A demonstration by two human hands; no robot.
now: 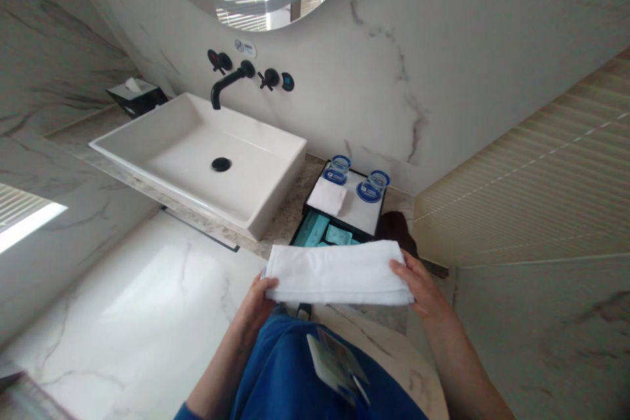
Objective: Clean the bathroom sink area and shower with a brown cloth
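A folded white towel [337, 273] is stretched level between my two hands, in front of my body. My left hand [260, 295] grips its left end, thumb on top. At the other end my right hand [418, 282] is closed on it in the same way. Just beyond the towel stands a black amenity box [380, 215], its near part partly covered by the towel. On the box's white top lie a small folded white cloth [327, 196] and two glasses on blue paper discs, one glass [378, 180] at the right. Turquoise packets [338, 235] fill the front compartment.
A white rectangular sink [280, 190] sits on the stone counter [275, 228] to the left, under a black wall tap [229, 82]. A tissue box [138, 95] is at the far left. A dark brown object [398, 231] lies right of the amenity box, near the window blind [516, 177].
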